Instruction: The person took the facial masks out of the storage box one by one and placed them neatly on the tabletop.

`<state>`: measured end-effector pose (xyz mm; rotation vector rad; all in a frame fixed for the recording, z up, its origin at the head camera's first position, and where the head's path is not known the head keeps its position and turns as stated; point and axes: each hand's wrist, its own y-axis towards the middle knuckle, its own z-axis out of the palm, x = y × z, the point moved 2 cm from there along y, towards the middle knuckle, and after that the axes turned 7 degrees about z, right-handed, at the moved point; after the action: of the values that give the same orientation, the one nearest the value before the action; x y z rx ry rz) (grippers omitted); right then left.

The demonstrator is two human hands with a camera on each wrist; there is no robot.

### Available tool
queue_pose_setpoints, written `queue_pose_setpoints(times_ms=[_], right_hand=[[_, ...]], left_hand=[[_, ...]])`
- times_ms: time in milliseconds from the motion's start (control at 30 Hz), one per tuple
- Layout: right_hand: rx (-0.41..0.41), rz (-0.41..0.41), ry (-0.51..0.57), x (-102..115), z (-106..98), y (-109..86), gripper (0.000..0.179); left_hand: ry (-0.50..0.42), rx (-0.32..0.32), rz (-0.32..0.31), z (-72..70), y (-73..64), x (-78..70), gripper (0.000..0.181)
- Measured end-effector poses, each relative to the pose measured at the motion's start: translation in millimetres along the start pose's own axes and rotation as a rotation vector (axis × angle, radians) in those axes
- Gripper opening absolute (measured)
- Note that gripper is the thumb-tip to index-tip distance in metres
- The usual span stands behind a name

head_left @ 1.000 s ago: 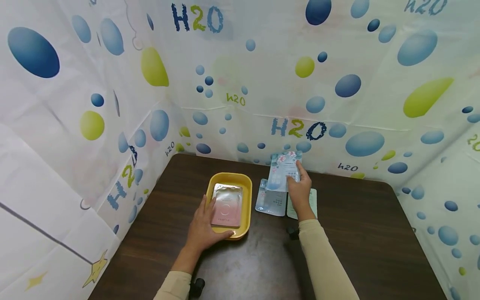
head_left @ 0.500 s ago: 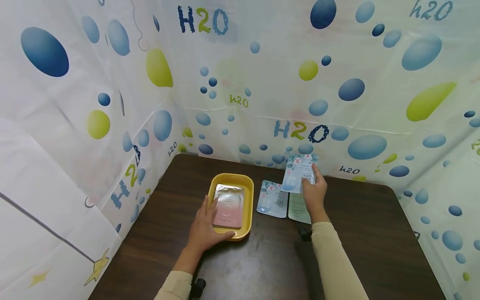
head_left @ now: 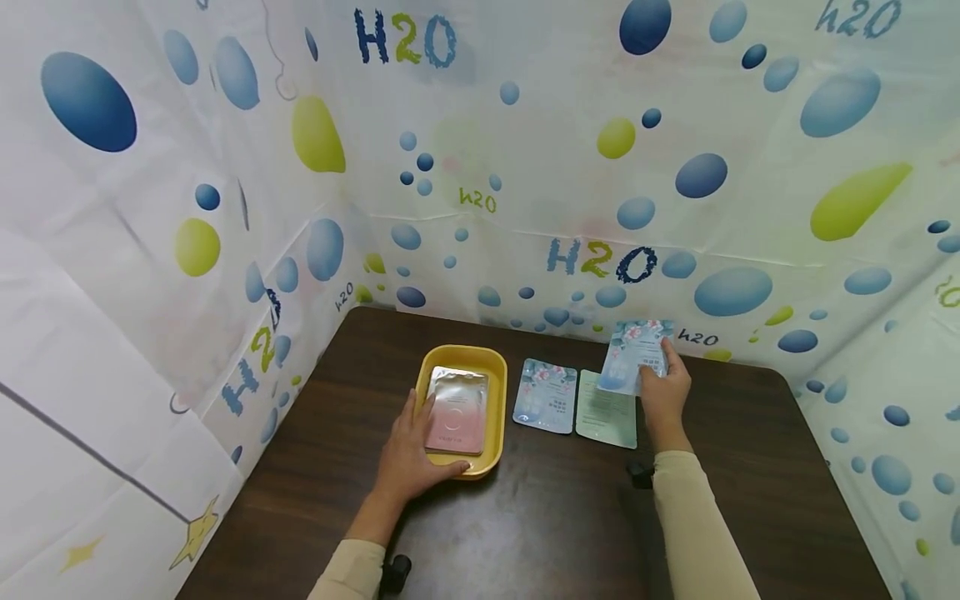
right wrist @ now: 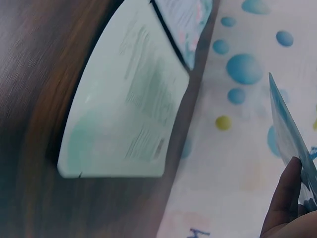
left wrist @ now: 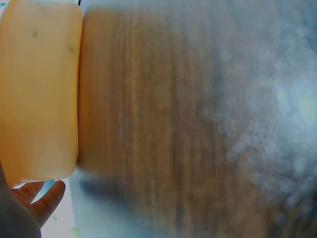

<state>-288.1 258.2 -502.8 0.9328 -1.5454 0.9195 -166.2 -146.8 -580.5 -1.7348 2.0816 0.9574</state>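
Bubble-print cloth (head_left: 540, 179) behind dark worktop (head_left: 750, 467). Held sachet (head_left: 632, 357) over far edge, towards far right corner; right hand (head_left: 666, 396) pinches its right side, left hand (head_left: 408, 454) spread at tray (head_left: 497, 408) rim. Likely light, slick, bendable: pinch flat by edge.

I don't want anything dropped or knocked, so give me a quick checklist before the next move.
1. Right hand gripping its blue packet: ok.
2. That blue packet on the table: not ok; it's in the air.
3. Blue packet apart from the green packet: ok, gap in right wrist view.
4. Left hand on the yellow tray: ok.
5. Pink packet inside the tray: ok.
6. More packets hidden under the pink one: cannot tell.
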Motion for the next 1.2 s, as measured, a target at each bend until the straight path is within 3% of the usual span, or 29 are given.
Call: queue_pose_setpoints(times_ms=[700, 1000, 1200], right_hand=[[-0.056, 0.077, -0.156, -36, -60, 18.9, 0.072], [-0.002, 0.162, -0.271, -64, -81, 25.3, 0.077], [0.071, 0.213, -0.45, -73, -92, 26.6, 0.076]], left_hand=[[0.003, 0.001, 0.002, -0.2, 0.4, -0.2, 0.124], [-0.004, -0.004, -0.001, -2.2, 0.2, -2.6, 0.124], [0.0, 0.0, -0.009, -1.4, 0.5, -3.6, 0.124]])
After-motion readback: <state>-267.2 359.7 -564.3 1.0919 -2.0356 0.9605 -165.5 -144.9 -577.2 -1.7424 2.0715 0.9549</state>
